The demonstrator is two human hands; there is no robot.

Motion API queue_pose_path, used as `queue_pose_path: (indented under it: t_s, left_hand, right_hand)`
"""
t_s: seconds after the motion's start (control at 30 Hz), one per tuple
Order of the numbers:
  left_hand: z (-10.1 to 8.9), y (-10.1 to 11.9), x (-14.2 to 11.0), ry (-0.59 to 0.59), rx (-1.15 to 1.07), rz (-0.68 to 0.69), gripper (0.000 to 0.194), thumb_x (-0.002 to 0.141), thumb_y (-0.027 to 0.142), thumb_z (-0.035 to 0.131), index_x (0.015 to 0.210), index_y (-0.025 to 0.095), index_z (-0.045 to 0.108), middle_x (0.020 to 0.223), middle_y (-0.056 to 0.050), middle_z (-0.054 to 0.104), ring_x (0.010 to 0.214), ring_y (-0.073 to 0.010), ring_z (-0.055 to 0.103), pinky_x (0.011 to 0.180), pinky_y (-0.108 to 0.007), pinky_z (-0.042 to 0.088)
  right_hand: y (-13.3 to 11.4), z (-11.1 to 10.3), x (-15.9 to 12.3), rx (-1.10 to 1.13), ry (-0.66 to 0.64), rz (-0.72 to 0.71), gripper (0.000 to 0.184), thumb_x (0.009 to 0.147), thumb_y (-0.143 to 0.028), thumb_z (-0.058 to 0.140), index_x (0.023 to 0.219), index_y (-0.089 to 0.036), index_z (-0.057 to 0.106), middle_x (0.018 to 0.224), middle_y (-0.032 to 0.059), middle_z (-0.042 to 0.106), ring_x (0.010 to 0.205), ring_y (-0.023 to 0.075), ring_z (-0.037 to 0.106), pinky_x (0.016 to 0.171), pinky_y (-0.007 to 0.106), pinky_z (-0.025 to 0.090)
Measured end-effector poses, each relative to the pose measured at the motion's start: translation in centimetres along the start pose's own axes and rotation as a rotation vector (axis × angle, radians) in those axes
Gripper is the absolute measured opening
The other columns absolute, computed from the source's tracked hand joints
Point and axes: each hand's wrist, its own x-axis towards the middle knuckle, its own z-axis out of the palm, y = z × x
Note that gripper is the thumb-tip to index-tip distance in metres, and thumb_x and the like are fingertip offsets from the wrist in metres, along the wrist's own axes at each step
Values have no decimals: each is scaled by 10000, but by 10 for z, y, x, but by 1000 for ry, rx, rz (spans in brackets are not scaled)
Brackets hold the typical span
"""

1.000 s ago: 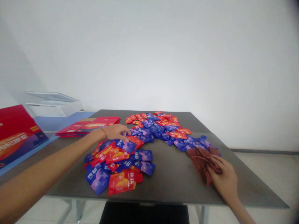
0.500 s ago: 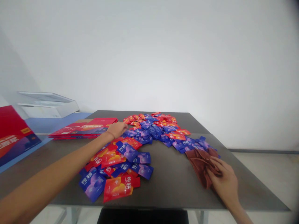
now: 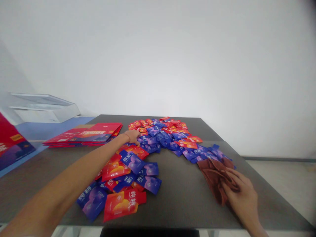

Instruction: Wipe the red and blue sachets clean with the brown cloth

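Observation:
Many red and blue sachets (image 3: 158, 141) lie spread in a long band across a dark grey table (image 3: 182, 187). My left hand (image 3: 133, 135) reaches far forward and rests on sachets at the band's far left part, palm down, fingers partly hidden among them. My right hand (image 3: 243, 194) lies near the table's right front, fingers pressed onto a crumpled brown cloth (image 3: 217, 174) that touches the blue sachets at the band's right end. A nearer heap of red and blue sachets (image 3: 120, 184) sits under my left forearm.
A stack of flat red cartons (image 3: 86, 133) lies at the table's far left. A red and purple box (image 3: 10, 148) stands at the left edge on a blue surface, with a white device (image 3: 41, 108) behind it. A white wall is beyond.
My left hand has reached farther forward, from the near heap to the far sachets. My right hand has shifted slightly right and nearer with the cloth. The view has drifted right.

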Motion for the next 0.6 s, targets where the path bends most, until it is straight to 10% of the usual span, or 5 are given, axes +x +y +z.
queue_pose_path:
  t_s: [0.4,0.6]
  left_hand:
    - [-27,5,-38,136,165,-88,824,717,172,828,1479,204,516,1480,-206,579,1334,-435,577,1056,-548,502]
    - [-37,62,-58,411,-24,27,686,809,189,666,1454,173,434,1493,-208,529,1338,-404,569,1065,-537,496]
  right_hand:
    - [-6,3,0,47,41,1,294,905,-439,650,1064,-229,780,1186,98,760,1077,314,670,947,477,527]
    - [-9,6,1,74,50,-9,262,911,-393,671,1086,-232,779,1203,95,755,1109,310,656,967,475,523]
